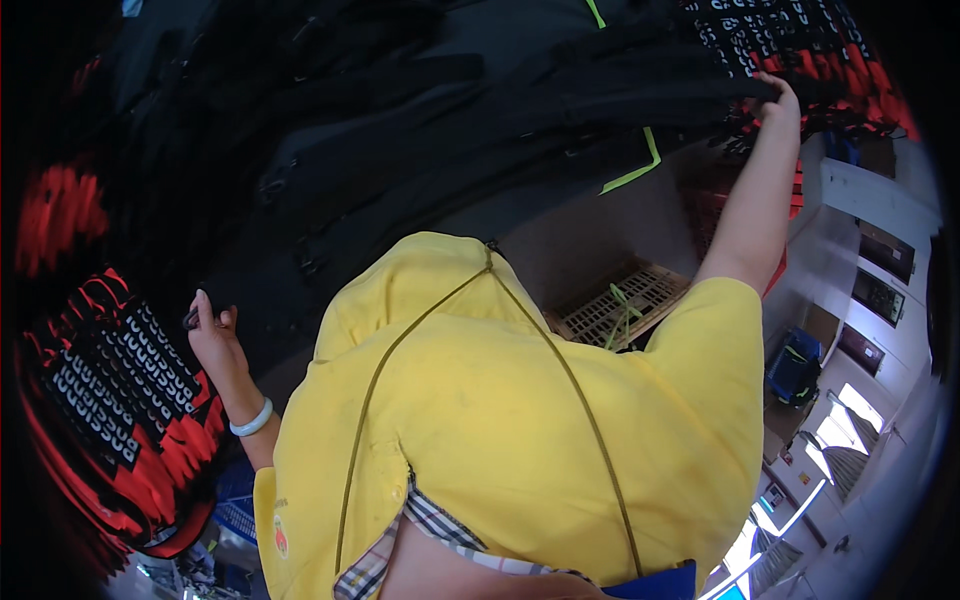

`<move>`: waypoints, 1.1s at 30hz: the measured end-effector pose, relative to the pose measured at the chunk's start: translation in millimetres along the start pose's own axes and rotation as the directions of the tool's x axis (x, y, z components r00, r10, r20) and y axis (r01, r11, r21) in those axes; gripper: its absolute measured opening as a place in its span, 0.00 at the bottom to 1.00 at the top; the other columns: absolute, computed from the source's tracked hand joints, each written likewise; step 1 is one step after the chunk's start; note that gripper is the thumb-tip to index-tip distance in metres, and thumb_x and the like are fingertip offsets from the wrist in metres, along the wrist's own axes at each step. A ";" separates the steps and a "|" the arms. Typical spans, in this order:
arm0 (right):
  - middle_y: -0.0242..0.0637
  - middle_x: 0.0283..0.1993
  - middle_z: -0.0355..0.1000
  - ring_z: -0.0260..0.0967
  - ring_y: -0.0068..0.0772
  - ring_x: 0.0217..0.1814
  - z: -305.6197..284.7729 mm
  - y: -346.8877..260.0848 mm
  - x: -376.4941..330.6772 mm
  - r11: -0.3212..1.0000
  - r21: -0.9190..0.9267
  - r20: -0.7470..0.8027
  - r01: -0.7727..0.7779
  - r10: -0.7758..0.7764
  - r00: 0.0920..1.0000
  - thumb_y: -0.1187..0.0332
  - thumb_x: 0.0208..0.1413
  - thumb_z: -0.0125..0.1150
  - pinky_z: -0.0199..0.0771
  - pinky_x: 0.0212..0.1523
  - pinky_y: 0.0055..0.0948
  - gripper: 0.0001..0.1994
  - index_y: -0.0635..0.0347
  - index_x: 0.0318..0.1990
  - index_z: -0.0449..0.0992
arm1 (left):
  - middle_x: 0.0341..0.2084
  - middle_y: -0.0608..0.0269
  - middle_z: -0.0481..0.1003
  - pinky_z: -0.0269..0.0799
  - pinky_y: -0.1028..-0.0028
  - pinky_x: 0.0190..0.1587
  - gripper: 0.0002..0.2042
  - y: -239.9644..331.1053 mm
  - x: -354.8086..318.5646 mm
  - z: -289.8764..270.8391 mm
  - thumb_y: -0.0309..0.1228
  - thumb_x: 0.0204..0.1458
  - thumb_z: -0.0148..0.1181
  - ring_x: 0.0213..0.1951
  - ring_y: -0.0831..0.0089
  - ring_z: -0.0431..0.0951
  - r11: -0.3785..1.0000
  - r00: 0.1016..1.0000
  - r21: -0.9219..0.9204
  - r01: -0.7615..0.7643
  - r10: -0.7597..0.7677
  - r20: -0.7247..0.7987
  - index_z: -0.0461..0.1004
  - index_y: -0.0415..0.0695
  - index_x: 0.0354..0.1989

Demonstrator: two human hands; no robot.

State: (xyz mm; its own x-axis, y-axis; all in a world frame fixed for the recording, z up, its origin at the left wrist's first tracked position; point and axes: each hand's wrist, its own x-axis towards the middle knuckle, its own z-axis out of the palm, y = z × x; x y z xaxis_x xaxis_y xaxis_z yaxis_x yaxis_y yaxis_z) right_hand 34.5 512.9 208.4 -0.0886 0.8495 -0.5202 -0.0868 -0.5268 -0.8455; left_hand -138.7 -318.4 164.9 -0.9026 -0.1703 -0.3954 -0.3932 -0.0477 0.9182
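Observation:
Dark cloth is spread across the work surface before me, with long black strips and a few small buckle-like pieces hard to make out. My right hand reaches far out to the upper right, its fingers closed on the end of a long black strip. Over at the left, my left hand has its fingers drawn together around a small dark thing, too dim to name. Next to it lies a stack of black pieces with white lettering and red edges. A similar stack sits beyond my right hand.
A neon-green strip hangs at the surface's near edge. Below it stands a slatted, light-brown crate with green strips in it. Red crates are under my right arm, and a blue crate is at lower left.

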 end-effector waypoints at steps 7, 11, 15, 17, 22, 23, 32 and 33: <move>0.48 0.41 0.68 0.73 0.50 0.38 -35.7 -34.6 49.1 0.970 0.220 0.071 -0.106 0.093 0.993 0.84 0.46 0.62 0.74 0.51 0.55 0.20 0.70 0.48 0.66 | 0.17 0.72 0.69 0.75 0.77 0.34 0.09 -54.8 16.4 5.2 0.34 0.54 0.61 0.18 0.84 0.69 0.973 0.973 0.026 0.228 -0.226 -0.049 0.70 0.46 0.27; 0.48 0.44 0.68 0.72 0.48 0.43 -56.6 -44.7 119.9 0.967 0.254 0.001 -0.013 0.013 1.000 0.79 0.53 0.59 0.74 0.52 0.54 0.17 0.70 0.50 0.65 | 0.16 0.70 0.69 0.76 0.74 0.36 0.12 -99.5 38.0 27.5 0.37 0.53 0.62 0.21 0.79 0.73 0.933 0.933 -0.020 0.359 -0.358 0.025 0.67 0.47 0.26; 0.46 0.49 0.69 0.68 0.45 0.51 -43.1 26.0 131.4 0.964 -0.229 0.109 0.132 -0.110 0.988 0.73 0.51 0.63 0.79 0.48 0.37 0.18 0.70 0.49 0.68 | 0.25 0.68 0.72 0.75 0.74 0.37 0.10 -128.0 37.5 43.7 0.37 0.55 0.60 0.26 0.77 0.75 0.921 0.919 -0.030 0.389 -0.390 -0.055 0.70 0.45 0.35; 0.50 0.60 0.56 0.67 0.43 0.53 -19.5 54.3 118.5 0.691 -0.704 -0.199 0.163 -0.412 0.889 0.66 0.42 0.71 0.82 0.39 0.35 0.39 0.66 0.60 0.55 | 0.28 0.68 0.72 0.73 0.76 0.35 0.11 -130.7 30.6 43.3 0.37 0.55 0.60 0.27 0.78 0.74 0.913 0.913 -0.040 0.407 -0.408 -0.019 0.70 0.44 0.40; 0.44 0.49 0.71 0.73 0.31 0.43 113.1 102.4 -15.2 -0.277 -0.629 0.718 0.726 -0.566 0.406 0.61 0.54 0.61 0.72 0.44 0.25 0.25 0.63 0.56 0.67 | 0.38 0.66 0.70 0.70 0.80 0.33 0.18 -129.4 12.7 31.2 0.35 0.56 0.58 0.27 0.81 0.71 0.950 0.927 0.067 0.306 -0.281 -0.248 0.65 0.43 0.53; 0.41 0.46 0.74 0.72 0.29 0.43 147.5 133.8 -68.8 0.128 -0.423 0.827 0.897 -0.351 0.440 0.63 0.56 0.59 0.71 0.44 0.24 0.20 0.63 0.53 0.71 | 0.39 0.66 0.70 0.69 0.80 0.33 0.19 -129.1 8.7 27.9 0.35 0.57 0.57 0.27 0.82 0.70 0.958 0.931 0.117 0.262 -0.218 -0.293 0.64 0.43 0.54; 0.39 0.45 0.72 0.66 0.42 0.52 268.8 384.6 -273.4 -0.178 0.170 0.986 0.969 0.033 -0.166 0.61 0.48 0.66 0.67 0.51 0.37 0.21 0.60 0.49 0.73 | 0.38 0.63 0.77 0.70 0.83 0.37 0.09 -61.5 -3.6 103.1 0.30 0.59 0.52 0.30 0.84 0.72 0.976 0.958 0.110 0.186 -0.205 0.200 0.73 0.41 0.45; 0.37 0.42 0.72 0.66 0.42 0.49 272.5 391.4 -277.3 -0.306 0.156 0.985 0.939 0.113 -0.127 0.64 0.48 0.65 0.67 0.49 0.38 0.18 0.61 0.46 0.73 | 0.38 0.63 0.77 0.71 0.82 0.38 0.10 -57.2 -0.7 110.5 0.30 0.59 0.52 0.31 0.83 0.73 0.973 0.939 0.103 0.206 -0.226 0.258 0.73 0.42 0.46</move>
State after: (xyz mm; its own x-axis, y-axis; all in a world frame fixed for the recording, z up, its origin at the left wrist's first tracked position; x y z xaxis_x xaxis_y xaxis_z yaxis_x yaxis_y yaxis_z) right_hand -245.3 63.1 54.5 -0.9763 -0.1970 0.0892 -0.2118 0.9543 -0.2108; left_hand -135.0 -206.7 110.0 -0.8039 0.1044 -0.5855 -0.5869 0.0199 0.8094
